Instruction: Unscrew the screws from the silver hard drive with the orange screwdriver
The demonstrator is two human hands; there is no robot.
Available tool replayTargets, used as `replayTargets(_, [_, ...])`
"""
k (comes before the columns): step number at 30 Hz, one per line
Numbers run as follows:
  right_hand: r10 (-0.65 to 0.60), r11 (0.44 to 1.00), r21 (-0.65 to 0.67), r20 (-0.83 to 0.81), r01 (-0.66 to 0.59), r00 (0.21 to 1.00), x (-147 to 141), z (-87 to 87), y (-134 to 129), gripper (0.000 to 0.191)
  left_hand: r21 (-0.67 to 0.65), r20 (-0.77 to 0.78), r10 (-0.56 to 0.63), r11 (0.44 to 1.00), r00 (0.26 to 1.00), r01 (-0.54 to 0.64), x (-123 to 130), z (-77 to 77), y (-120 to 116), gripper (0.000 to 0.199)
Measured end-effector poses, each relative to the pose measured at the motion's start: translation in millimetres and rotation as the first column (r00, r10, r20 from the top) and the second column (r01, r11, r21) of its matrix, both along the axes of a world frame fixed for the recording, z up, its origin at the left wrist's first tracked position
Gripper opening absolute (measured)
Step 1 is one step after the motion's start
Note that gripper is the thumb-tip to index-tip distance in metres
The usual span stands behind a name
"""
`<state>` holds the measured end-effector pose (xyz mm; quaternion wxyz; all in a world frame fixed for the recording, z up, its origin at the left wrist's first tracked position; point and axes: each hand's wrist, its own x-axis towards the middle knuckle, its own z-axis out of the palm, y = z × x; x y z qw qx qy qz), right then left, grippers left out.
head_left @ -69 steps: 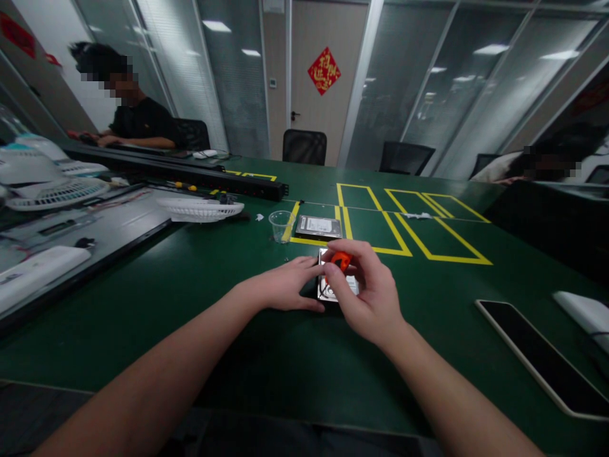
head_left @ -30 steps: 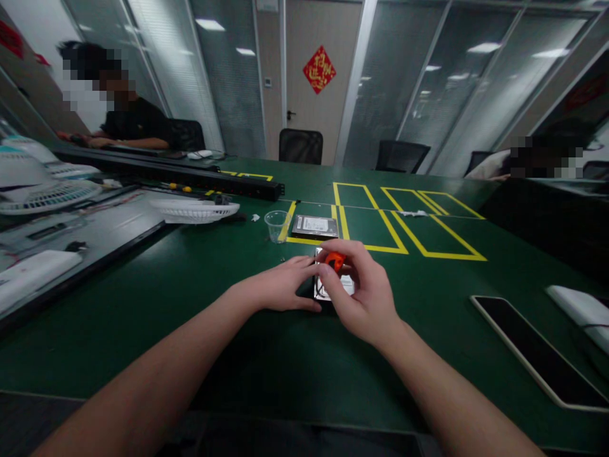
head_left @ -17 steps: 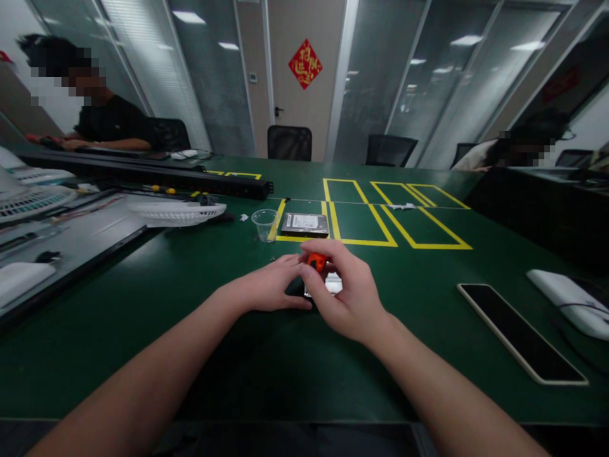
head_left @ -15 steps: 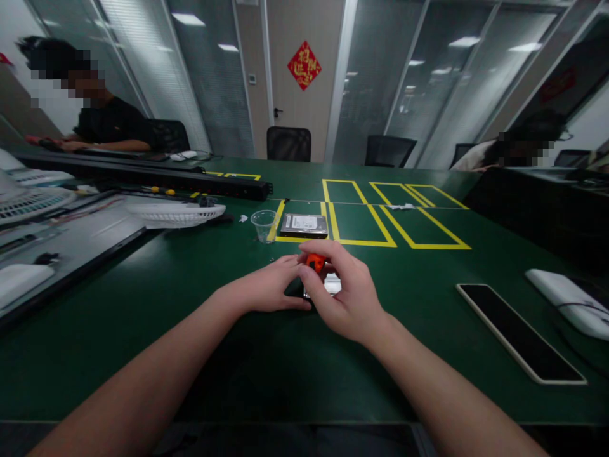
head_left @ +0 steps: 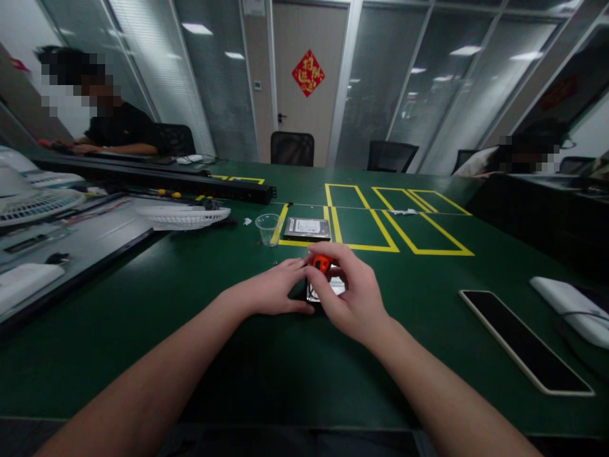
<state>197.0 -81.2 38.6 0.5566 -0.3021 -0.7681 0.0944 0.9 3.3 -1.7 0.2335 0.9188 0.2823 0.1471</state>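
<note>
My right hand [head_left: 354, 285] is closed round an orange and black tool [head_left: 322, 263], probably a screwdriver handle, held over a silver hard drive [head_left: 337, 287]. My left hand [head_left: 276, 287] rests at the drive's left side, its thumb and fingers spread around that edge. Both hands partly cover the drive, and the tool's lower end is hidden. Beyond them, a second hard drive [head_left: 307, 229] lies inside a yellow taped frame. A clear plastic cup [head_left: 269, 230] stands just left of that second drive.
A phone [head_left: 523, 339] and a white device [head_left: 568, 308] lie at the right. White fan parts [head_left: 183, 217] and a long black bar [head_left: 233, 189] occupy the left. People sit at the far left and far right.
The whole view has shifted slightly, so the scene appears a little lower and further right. Both hands keep nearly the same places around the drive; the right still holds the orange tool.
</note>
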Motion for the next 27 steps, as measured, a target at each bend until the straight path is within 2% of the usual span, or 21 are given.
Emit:
replayTargets(8, [0.000,0.999,-0.048,-0.006,0.000,1.000,1.9,-1.0,-0.3,0.031,-0.022,-0.032,0.000,1.000,0.999,-0.001,2.0,5.1,-2.3,0.075])
replayTargets(15, [0.074,0.990,-0.115,-0.058,-0.080,0.996,4.5,-2.5,-1.4,0.037,0.000,-0.049,0.018,1.000,0.999,-0.018,2.3,4.7,-3.8,0.088])
replayTargets(24, [0.050,0.991,-0.112,-0.143,-0.067,0.988,0.7,-4.3,0.4,0.029,-0.016,-0.063,-0.001,1.000,0.998,0.000,1.7,9.8,-4.7,0.090])
replayTargets(27, [0.044,0.994,-0.093,-0.143,-0.058,0.989,0.5,-5.4,2.4,0.032,-0.025,-0.067,0.007,1.000,0.998,-0.009,1.7,9.1,-4.3,0.088])
